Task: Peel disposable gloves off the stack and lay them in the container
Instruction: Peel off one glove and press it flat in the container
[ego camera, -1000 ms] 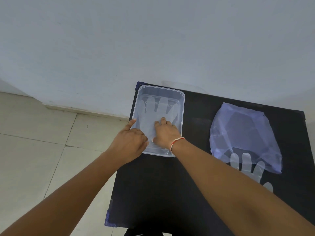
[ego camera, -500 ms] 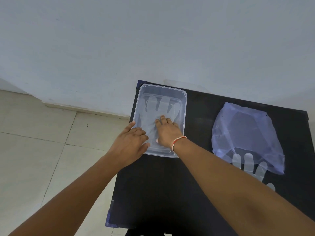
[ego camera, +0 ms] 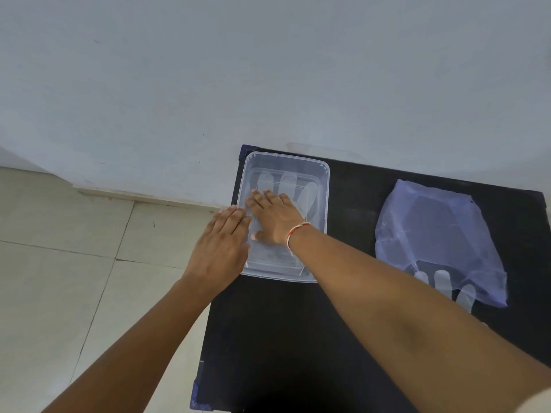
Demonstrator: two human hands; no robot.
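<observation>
A: What changed over the last second?

B: The right hand [ego camera: 275,217] slid further up inside the container [ego camera: 325,204] and swung toward its left wall. A second ago its fingers sat bunched near the glove's cuff; by this moment they were spread flat, palm down, across the glove [ego camera: 308,193].

A: And the left hand [ego camera: 222,244]?

B: It had been curled, index finger pointing. It opened out flat, fingers together, lying along the container's left rim, touching it. I couldn't tell whether it pressed or just rested there.

A: Holding anything?

B: No, neither hand was clamped on anything. Both were open, flat.

A: Where was the glove?

B: Inside the clear container, lying flat on the bottom, fingers pointing to the far end. Three glove fingers showed past the right hand; the rest was under the palm.

A: The stack?

B: Still on the right of the black table [ego camera: 283,338], well apart from the container. The stack of gloves [ego camera: 444,283] poked out from under a bluish plastic bag [ego camera: 432,234]; only the fingertips showed.

A: So which step?

B: Smoothing, I'd judge. The glove was already laid; the sweep looked like flattening it out. Next would likely be a reach back to the stack for another.

A: Risk?

B: Thin film probably clings to skin; it might lift with the palm.
</observation>
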